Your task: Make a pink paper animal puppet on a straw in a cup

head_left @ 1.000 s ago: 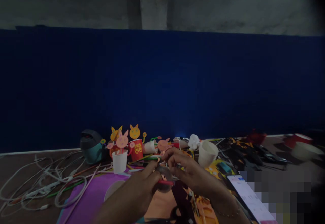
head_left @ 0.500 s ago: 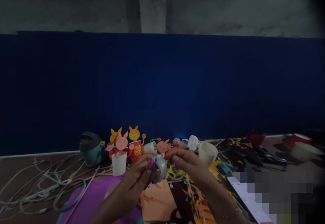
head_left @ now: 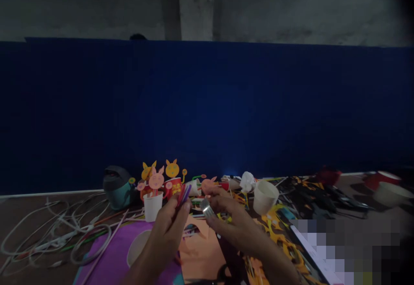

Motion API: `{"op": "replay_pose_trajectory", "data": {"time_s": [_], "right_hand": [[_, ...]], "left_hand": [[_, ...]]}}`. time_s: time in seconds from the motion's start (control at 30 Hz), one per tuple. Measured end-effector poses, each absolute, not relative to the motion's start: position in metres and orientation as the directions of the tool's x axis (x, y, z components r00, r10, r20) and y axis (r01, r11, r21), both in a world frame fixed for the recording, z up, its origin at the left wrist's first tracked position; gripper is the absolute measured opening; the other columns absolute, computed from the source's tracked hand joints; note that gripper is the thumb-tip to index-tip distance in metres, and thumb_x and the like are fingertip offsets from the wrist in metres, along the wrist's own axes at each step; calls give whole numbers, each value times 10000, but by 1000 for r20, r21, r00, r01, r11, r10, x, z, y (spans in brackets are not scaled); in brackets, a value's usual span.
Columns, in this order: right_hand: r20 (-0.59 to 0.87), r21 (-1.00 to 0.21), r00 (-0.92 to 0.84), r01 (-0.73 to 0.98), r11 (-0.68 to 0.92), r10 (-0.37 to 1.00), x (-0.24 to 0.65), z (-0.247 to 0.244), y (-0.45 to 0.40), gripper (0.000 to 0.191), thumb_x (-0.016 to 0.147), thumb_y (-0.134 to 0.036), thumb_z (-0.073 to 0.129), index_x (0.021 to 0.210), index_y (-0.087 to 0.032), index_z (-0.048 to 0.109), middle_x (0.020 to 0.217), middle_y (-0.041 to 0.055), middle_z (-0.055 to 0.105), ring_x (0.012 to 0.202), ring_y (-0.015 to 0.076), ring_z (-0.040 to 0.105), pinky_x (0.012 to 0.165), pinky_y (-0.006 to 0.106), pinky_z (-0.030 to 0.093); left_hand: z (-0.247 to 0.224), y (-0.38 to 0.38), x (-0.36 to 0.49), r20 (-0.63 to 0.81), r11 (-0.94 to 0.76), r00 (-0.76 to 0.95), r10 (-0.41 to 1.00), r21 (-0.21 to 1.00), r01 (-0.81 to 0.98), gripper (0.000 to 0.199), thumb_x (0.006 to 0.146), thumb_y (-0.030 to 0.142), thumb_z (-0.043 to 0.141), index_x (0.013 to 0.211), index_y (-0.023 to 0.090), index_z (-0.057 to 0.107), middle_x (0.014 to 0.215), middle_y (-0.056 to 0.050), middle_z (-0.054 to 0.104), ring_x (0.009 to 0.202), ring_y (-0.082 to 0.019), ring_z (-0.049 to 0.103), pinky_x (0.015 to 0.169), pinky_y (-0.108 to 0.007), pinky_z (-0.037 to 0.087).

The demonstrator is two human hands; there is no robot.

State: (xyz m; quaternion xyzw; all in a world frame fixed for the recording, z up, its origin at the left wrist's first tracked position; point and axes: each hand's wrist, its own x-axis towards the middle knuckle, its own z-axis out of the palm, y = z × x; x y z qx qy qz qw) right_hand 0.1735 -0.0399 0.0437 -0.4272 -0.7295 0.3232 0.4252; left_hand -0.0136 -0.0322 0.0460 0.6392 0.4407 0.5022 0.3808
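My left hand [head_left: 166, 224] is closed, pinching short red and purple sticks [head_left: 185, 193] that look like straws, upright between thumb and fingers. My right hand [head_left: 233, 218] grips a shiny clear tape roll [head_left: 206, 208], largely hidden by the fingers. A gap separates the two hands. Beneath them lies a peach paper sheet [head_left: 203, 255] with a hole cut in it, beside purple paper [head_left: 113, 255]. Behind my left hand stands a white paper cup [head_left: 153, 207] with a pink animal face [head_left: 157, 180] on it. Another pink cutout [head_left: 209, 184] sits beyond my right hand.
Left, white cables [head_left: 48, 242] lie tangled near a teal and black container [head_left: 118, 190]. Right are a white cup [head_left: 265, 196], crumpled tissue [head_left: 248, 182], orange paper scraps [head_left: 291, 248] and a phone-like bright screen [head_left: 310, 250]. Black scissors handles [head_left: 223, 274] lie in front. A blue partition [head_left: 207, 104] rises behind.
The clear tape roll has passed from between my hands into my right hand. My left hand has moved left with the red and purple sticks, widening the gap.
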Motion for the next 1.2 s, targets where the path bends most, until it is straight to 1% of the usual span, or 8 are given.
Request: {"op": "replay_pose_trajectory", "data": {"time_s": [0.07,0.17,0.3,0.43,0.7,0.87,1.07,1.2], "right_hand": [[321,-842,-278,355,407,905,170,43,-40,41,815,-229,591,818,-195,614,1046,55,588,899,182,564,788,327,455],[325,-847,-303,328,419,896,167,43,-41,64,807,-192,575,745,-196,593,1059,42,592,861,155,564,753,295,454],[354,-842,-340,291,455,871,165,45,-43,86,783,-129,571,750,-207,585,1045,29,588,877,150,559,725,274,453],[367,-840,-380,257,477,849,167,48,-43,99,819,-161,578,748,-213,625,1031,30,597,921,163,554,740,286,447],[438,-826,-311,230,514,843,168,37,-33,316,939,-353,465,732,-192,641,940,37,622,864,150,576,780,285,442],[488,-802,-175,296,519,855,169,32,-28,305,901,-386,531,685,-186,607,967,53,626,921,181,567,807,298,432],[395,-812,-342,305,498,853,177,45,-34,205,889,-339,554,770,-203,651,1039,42,588,969,181,548,826,307,428],[352,-768,-324,436,469,878,182,46,-33,229,886,-318,541,706,-202,622,1024,37,588,941,181,545,785,309,429]], "left_hand": [[49,-34,-12,294,-318,136,946,925,208,259,815,376,575,972,172,599,692,12,551,642,-135,524,595,-215,442],[46,-34,-11,257,-291,155,954,921,259,292,772,384,640,969,174,589,568,74,399,511,-97,403,490,-183,354],[43,-33,-11,240,-299,232,943,916,268,210,825,385,588,811,178,621,604,31,523,572,-121,481,552,-200,378],[45,-34,-11,303,-361,246,921,900,244,265,853,371,556,681,172,589,626,13,563,605,-133,504,570,-203,387],[46,-37,-6,253,-277,195,948,955,107,299,858,417,549,703,162,554,625,22,489,620,-119,463,566,-191,379],[48,-40,-2,270,-279,159,950,959,42,301,818,425,598,673,168,541,610,26,465,604,-115,437,551,-194,363],[44,-33,-8,260,-266,69,963,960,93,287,776,434,627,689,167,566,592,37,462,572,-107,414,548,-199,350],[44,-30,-11,238,-249,86,967,956,153,271,776,427,621,700,169,584,576,42,450,557,-112,403,536,-208,338]]}}
